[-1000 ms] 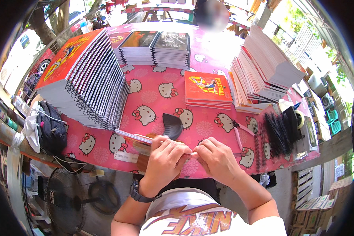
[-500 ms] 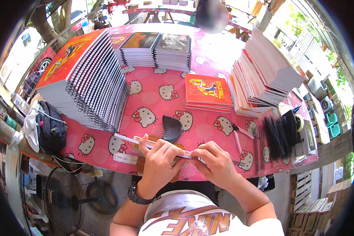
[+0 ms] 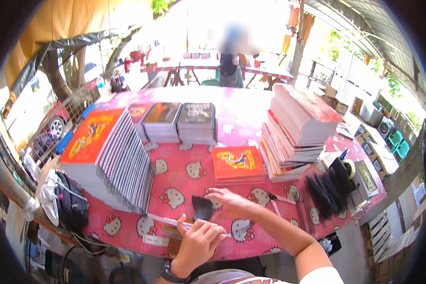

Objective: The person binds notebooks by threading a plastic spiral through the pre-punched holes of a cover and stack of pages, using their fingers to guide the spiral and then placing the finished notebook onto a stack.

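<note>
My left hand point(image 3: 199, 244) is closed on a thin book point(image 3: 163, 220), seen edge-on near the table's front edge. Part of a dark spiral coil point(image 3: 242, 231) shows just beyond the book's right end. My right hand point(image 3: 231, 202) is raised off the book with fingers stretched out and nothing visible in it. It hovers right beside a black curved, ribbed piece point(image 3: 202, 208) on the pink tablecloth. Under my left hand lies a brown wooden piece point(image 3: 173, 246), mostly hidden, with a white strip point(image 3: 155, 240) next to it.
Coil-bound orange books point(image 3: 92, 137) form a tall stack at left; dark-covered books point(image 3: 196, 125) stand behind. Orange books point(image 3: 239, 163) and a loose-page stack point(image 3: 298, 123) are at right, with pink-handled pliers point(image 3: 275, 207) and black coils point(image 3: 326, 194). A person point(image 3: 231, 66) stands beyond.
My right hand has let go of the coil at the book's end and moved up and left toward the black curved piece. My left hand keeps the book. The view has tilted upward.
</note>
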